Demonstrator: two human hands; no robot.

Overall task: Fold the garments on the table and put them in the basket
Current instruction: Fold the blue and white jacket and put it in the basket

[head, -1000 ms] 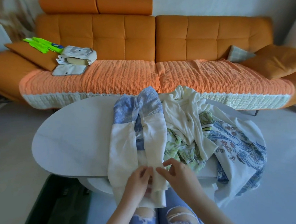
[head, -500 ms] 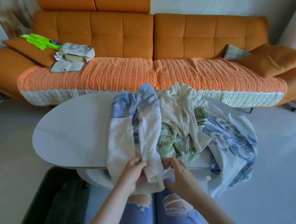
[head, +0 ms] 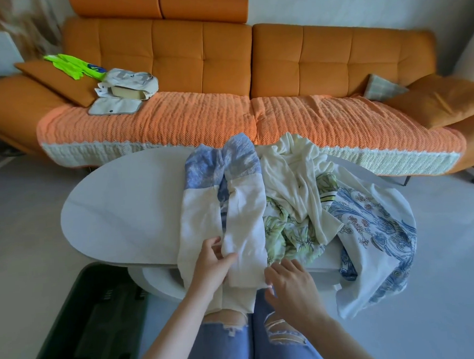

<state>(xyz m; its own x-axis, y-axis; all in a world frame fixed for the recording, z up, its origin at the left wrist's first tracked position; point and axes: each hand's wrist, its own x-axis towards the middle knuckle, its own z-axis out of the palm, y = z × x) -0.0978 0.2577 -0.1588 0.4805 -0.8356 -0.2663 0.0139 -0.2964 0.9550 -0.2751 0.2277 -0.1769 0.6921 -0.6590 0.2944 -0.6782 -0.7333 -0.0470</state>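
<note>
My left hand (head: pixel 212 264) clamps its fingers on the white-and-blue garment (head: pixel 226 207), pinning the inward fold flat at the tabletop (head: pixel 116 214) edge; my right hand (head: pixel 291 284) is at the hem corner, grip unclear. Basket (head: pixel 86 327) sits on the floor, left.

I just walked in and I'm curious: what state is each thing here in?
Blue and white garment: sides folded in, lower end hanging off the table.
Clothes pile: unfolded, heaped.
Basket: on the floor, no clothes visible inside.
Left hand: pinching the garment's fold.
Right hand: at the garment's corner, grip unclear.
</note>
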